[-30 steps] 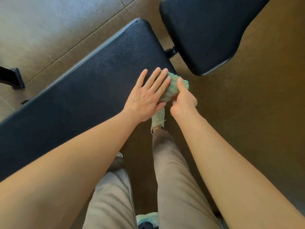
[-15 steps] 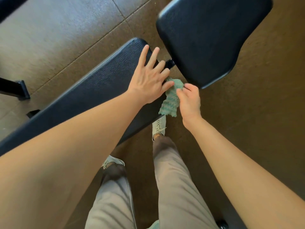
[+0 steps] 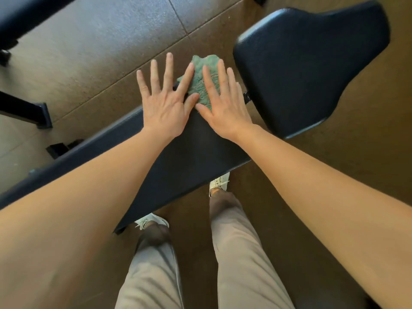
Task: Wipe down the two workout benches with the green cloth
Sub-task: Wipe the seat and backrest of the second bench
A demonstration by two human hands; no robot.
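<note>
The green cloth (image 3: 200, 83) lies bunched at the far end of the long black bench pad (image 3: 191, 157), partly hanging past its end. My right hand (image 3: 223, 108) presses flat on the cloth with its fingers stretched out. My left hand (image 3: 165, 108) lies flat beside it with fingers spread; its index finger and thumb touch the cloth's left edge. The bench's separate black seat pad (image 3: 307, 68) sits just right of my right hand. A dark edge of another bench (image 3: 29, 16) shows at the top left.
A black metal bench foot (image 3: 26, 110) stands on the brown floor at the left, with a bracket (image 3: 60, 148) under the pad. My legs and light shoes (image 3: 219, 182) stand close to the pad's near edge.
My right hand has gone from pinching the hanging cloth beside the pad to pressing it flat on the pad's end. My left hand has spread out flat next to it.
</note>
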